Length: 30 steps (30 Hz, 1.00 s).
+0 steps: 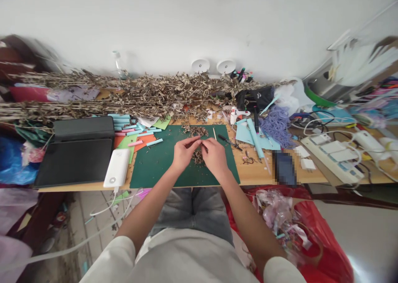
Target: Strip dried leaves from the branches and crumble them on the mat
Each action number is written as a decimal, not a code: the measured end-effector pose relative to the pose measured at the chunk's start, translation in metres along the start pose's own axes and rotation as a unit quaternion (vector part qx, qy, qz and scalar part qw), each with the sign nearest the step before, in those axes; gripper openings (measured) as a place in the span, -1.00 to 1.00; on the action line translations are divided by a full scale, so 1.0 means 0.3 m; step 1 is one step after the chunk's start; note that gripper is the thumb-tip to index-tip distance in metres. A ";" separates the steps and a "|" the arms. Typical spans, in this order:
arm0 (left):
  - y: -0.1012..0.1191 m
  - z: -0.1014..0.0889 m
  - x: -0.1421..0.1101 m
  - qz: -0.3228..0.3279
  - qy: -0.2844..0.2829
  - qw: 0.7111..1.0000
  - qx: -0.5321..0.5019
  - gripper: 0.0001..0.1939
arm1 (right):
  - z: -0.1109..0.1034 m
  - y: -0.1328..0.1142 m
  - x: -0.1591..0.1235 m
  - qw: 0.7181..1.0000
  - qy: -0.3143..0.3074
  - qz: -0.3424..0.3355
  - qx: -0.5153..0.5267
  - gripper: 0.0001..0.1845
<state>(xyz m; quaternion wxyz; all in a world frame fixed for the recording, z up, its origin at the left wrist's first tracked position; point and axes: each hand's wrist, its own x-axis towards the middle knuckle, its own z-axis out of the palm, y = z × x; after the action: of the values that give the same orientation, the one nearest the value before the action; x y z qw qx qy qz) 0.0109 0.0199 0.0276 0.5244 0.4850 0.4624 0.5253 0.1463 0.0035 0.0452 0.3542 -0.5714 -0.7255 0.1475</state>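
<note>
My left hand [184, 152] and my right hand [214, 153] meet fingertip to fingertip over the green cutting mat [157, 165]. Both are closed in a pinch; whatever lies between the fingertips is too small or hidden to name. Just below the fingers is a small heap of dried brown leaves [198, 157]. Another crumbled pile of dried plant bits [195, 130] lies beyond them at the mat's far edge. To the right of that pile rests a thin pale stick [214, 134], with a black pen [229, 142] across the mat's right edge.
Long bundles of dried stalks [149, 93] stretch along the back. At left are a black tablet case [77, 160], a white power bank [117, 168] and rolled paper tubes [154, 142]. A glue gun [238, 115], purple yarn [276, 127], phone [285, 168] and power strip [334, 160] occupy the right.
</note>
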 end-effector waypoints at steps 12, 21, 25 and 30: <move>-0.034 0.026 -0.039 -0.053 0.022 0.997 -0.046 -0.72 | 0.024 0.033 -0.074 0.931 0.067 0.148 0.326 -0.73; -0.047 -0.007 -0.043 -0.024 -0.037 0.999 0.010 -0.69 | 0.071 0.053 -0.076 0.888 0.098 0.219 0.392 -0.73; -0.049 -0.016 -0.039 0.031 -0.044 0.996 0.078 -0.75 | 0.069 0.054 -0.084 0.887 0.100 0.223 0.392 -0.75; -0.034 -0.023 -0.042 0.105 -0.045 0.969 0.220 -0.87 | 0.049 0.053 -0.090 0.888 0.065 0.241 0.388 -0.72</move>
<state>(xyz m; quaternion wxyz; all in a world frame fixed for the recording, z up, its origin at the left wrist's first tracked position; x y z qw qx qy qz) 0.0048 0.0076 0.0163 0.3672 0.6570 0.4893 0.4406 0.1504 -0.0140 0.0157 0.5472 -0.5539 -0.4263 0.4604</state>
